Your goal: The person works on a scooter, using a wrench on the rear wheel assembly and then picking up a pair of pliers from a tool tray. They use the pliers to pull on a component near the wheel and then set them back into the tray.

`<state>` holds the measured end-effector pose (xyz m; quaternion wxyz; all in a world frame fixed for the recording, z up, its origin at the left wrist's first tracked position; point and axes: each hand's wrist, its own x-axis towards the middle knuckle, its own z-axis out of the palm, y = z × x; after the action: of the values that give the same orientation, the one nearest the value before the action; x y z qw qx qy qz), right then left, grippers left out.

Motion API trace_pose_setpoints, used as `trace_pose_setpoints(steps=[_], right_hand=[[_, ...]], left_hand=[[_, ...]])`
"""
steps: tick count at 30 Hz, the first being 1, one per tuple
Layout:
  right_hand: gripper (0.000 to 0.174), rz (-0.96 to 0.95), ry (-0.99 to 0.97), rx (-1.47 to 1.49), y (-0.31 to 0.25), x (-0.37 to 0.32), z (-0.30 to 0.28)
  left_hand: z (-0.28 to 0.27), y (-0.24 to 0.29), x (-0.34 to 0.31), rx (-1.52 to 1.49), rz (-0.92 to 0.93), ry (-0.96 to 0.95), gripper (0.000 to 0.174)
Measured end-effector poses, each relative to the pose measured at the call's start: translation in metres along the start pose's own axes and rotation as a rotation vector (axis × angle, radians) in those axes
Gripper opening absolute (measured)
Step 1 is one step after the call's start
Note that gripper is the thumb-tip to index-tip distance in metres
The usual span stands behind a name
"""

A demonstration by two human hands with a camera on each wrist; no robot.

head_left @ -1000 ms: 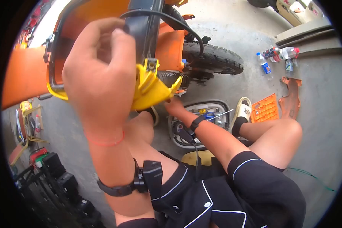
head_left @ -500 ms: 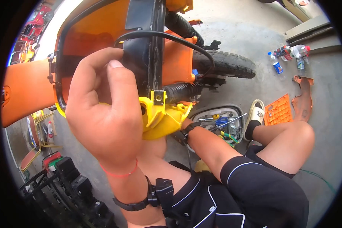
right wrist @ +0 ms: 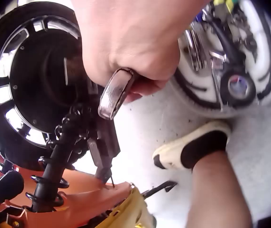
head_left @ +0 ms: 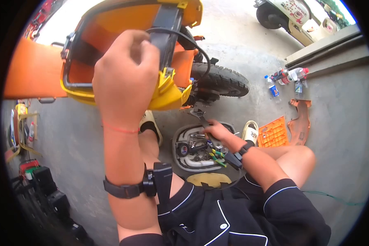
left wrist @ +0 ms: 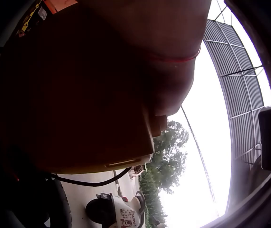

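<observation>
In the head view my left hand [head_left: 127, 78] is raised in front of the yellow-and-orange body shell [head_left: 166, 96], its finger and thumb bent. Its fingertips are partly hidden, and I cannot tell whether it grips the shell. My right hand [head_left: 219, 130] grips a metal wrench [head_left: 199, 117] above the tool tray, the wrench head pointing toward the shell and wheel. From the right wrist, a flat metal end of the wrench [right wrist: 116, 92] sticks out of the fist [right wrist: 130, 45]. Pliers with green-yellow handles [head_left: 217, 158] and other tools lie in the white-lined tray [head_left: 176, 156].
A black tire [head_left: 223, 80] stands beyond the shell. On the floor at right are plastic bottles [head_left: 289, 77], an orange grid panel [head_left: 272, 132] and an orange trim piece [head_left: 301, 123]. Black boxes [head_left: 47, 182] stand at lower left. A white scooter [head_left: 293, 16] is farther back.
My right hand has come out from under the shell's lower edge to above the tray, and the wrench now shows in it. My left hand stays at the shell; the head view has shifted.
</observation>
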<state>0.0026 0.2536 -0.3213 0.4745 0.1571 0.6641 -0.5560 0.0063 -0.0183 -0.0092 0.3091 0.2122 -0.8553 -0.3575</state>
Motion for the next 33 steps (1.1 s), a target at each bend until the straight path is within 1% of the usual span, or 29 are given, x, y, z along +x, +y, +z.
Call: trace_pose_setpoints(steps=[1, 2, 4, 5, 6, 7, 8, 10, 11, 14, 16, 17, 19, 25, 27, 28, 30, 31, 33], right_hand=[[0.035, -0.131, -0.015, -0.256, 0.005, -0.017, -0.011], [0.035, -0.13, -0.017, -0.274, 0.014, -0.03, -0.024], [0.036, -0.511, 0.069, -0.729, 0.031, -0.058, -0.052], [0.036, -0.515, 0.064, -0.748, 0.035, -0.054, -0.069], [0.035, -0.325, 0.062, -0.879, 0.048, -0.041, -0.089], [0.034, -0.126, 0.062, -0.999, 0.048, -0.042, -0.091], [0.034, -0.124, 0.058, -1.009, 0.047, -0.042, -0.094], [0.039, -0.081, 0.236, -1.241, 0.037, -0.046, -0.093], [0.04, -0.042, 0.266, -1.212, 0.028, -0.05, -0.087], [0.04, -0.081, 0.295, -1.174, 0.019, -0.042, -0.092], [0.04, -0.2, 0.456, -1.172, 0.012, -0.034, -0.092], [0.04, -0.198, 0.447, -1.177, 0.006, -0.031, -0.092], [0.039, -0.24, 0.526, -1.167, -0.004, -0.029, -0.093], [0.038, -0.212, 0.503, -1.137, -0.02, -0.023, -0.092], [0.037, -0.219, 0.49, -1.13, -0.021, -0.021, -0.091], [0.037, -0.197, 0.465, -1.125, -0.022, -0.021, -0.091], [0.037, -0.174, 0.44, -1.119, -0.02, -0.02, -0.091], [0.035, -0.182, 0.45, -1.117, -0.019, -0.019, -0.091], [0.034, -0.19, 0.46, -1.114, -0.018, -0.015, -0.094]], left_hand=[[-0.001, -0.001, 0.0, 0.042, 0.02, 0.003, 0.024], [-0.002, -0.002, 0.001, 0.056, 0.01, -0.012, 0.026], [-0.003, -0.003, -0.001, 0.051, -0.001, -0.016, 0.027], [-0.003, -0.003, 0.0, 0.048, 0.006, -0.019, 0.028], [-0.002, -0.006, 0.001, 0.059, 0.023, -0.008, 0.029], [-0.001, -0.007, 0.0, 0.058, 0.008, -0.002, 0.029], [-0.001, -0.007, 0.001, 0.089, 0.024, -0.002, 0.029], [-0.002, -0.006, -0.001, 0.121, 0.04, -0.011, 0.029], [-0.002, -0.002, -0.002, 0.097, 0.041, -0.011, 0.029], [-0.003, 0.0, -0.001, 0.067, 0.049, -0.022, 0.029], [-0.005, -0.002, -0.001, 0.071, 0.042, -0.029, 0.029], [-0.004, -0.002, 0.0, 0.076, 0.059, -0.02, 0.029], [-0.004, -0.004, -0.002, 0.088, 0.069, -0.018, 0.029], [-0.004, -0.004, 0.001, 0.085, 0.091, -0.017, 0.029], [-0.01, 0.005, 0.001, 0.011, 0.026, -0.017, 0.026], [-0.012, 0.013, -0.003, 0.013, 0.025, -0.02, 0.026], [-0.013, 0.027, -0.013, 0.085, 0.087, 0.074, 0.029], [-0.012, 0.022, -0.01, 0.086, 0.087, 0.074, 0.029], [-0.008, 0.003, -0.001, -0.041, 0.096, 0.021, 0.026]])
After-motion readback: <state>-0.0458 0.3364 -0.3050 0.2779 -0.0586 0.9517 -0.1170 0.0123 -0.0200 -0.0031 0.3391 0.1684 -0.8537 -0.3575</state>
